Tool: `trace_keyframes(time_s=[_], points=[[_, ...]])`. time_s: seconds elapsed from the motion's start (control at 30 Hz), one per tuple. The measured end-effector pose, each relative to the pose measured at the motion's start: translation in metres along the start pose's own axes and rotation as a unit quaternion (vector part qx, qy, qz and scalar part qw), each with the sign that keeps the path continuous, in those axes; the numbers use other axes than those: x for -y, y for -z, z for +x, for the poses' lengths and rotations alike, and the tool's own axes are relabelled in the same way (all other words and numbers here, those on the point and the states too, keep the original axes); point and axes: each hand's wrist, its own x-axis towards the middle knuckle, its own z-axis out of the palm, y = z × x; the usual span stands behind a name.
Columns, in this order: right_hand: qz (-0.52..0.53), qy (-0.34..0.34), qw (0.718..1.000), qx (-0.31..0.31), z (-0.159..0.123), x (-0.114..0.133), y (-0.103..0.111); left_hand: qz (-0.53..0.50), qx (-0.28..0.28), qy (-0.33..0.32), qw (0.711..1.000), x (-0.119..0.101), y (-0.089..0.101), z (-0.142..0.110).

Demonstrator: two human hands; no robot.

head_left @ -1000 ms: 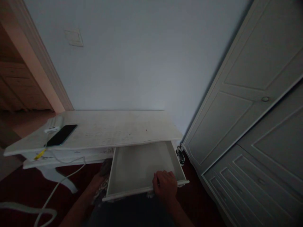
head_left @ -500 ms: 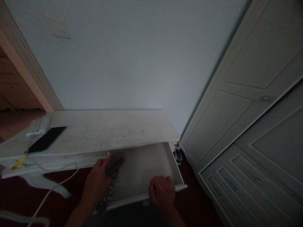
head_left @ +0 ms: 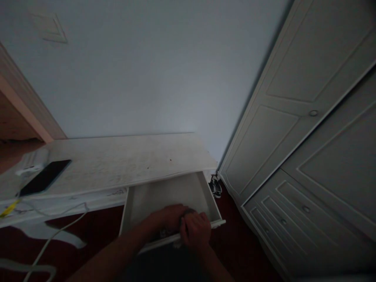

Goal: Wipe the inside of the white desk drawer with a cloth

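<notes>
Through the head camera I see, in weak light, a white painted drawer (head_left: 173, 192), a shallow rectangular box with thin straight walls and smooth floor, pulled out from under the table (head_left: 117, 152). The right hand (head_left: 196, 230) is curled over the front edge of this drawer, its fingers closed upon the board. The left hand (head_left: 173, 215) lies inside, near the front edge and close against the right one; it has hold of a soft, dark grey cloth (head_left: 188, 211), which shows only as a small crumpled part between the two hands. How tightly these fingers are closed I cannot tell, because they are mostly hidden. The table top has a scuffed, greyish surface and a gently waving front edge, and its leg (head_left: 58, 234) is curved. On it lies a flat, glossy black phone (head_left: 45, 177), beside a ribbed white block (head_left: 32, 162). A thin pale cable (head_left: 72, 223) hangs loosely in front. To the right stands a wardrobe (head_left: 264, 149) with raised mouldings and small round knobs.
</notes>
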Motion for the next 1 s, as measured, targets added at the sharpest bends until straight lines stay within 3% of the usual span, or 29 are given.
trace_keyframes(time_s=[0.13,0.23,0.37,0.47,0.6,0.7,0.83,0.93,1.0], points=[[-0.004,0.002,1.0,-0.001,-0.001,0.0,-0.001,0.022,-0.079,0.043,0.996,-0.033,-0.012,0.057],[-0.006,-0.008,1.0,0.003,0.0,0.0,-0.001,0.018,-0.125,0.058,0.99,-0.042,-0.008,0.081],[0.0,0.001,1.0,0.011,-0.002,-0.002,-0.001,0.006,-0.143,0.067,0.987,-0.032,-0.001,0.085],[0.0,0.01,1.0,0.018,-0.004,-0.003,0.0,0.009,-0.155,0.108,0.982,-0.015,0.003,0.076],[0.006,0.018,1.0,0.019,-0.006,-0.005,0.001,0.033,-0.157,0.163,0.974,0.014,0.013,0.05],[0.0,0.019,0.999,0.027,-0.007,-0.006,0.001,0.051,-0.136,0.169,0.975,0.038,0.019,0.01],[0.004,0.02,0.999,0.035,-0.007,-0.007,0.0,0.066,-0.031,0.152,0.986,0.065,0.015,-0.062],[0.009,0.023,0.999,0.039,-0.007,-0.006,0.001,0.054,0.05,0.123,0.99,0.064,0.012,-0.103],[0.013,0.028,0.999,0.04,-0.006,-0.007,0.002,0.044,0.068,0.1,0.992,0.051,0.016,-0.113]])
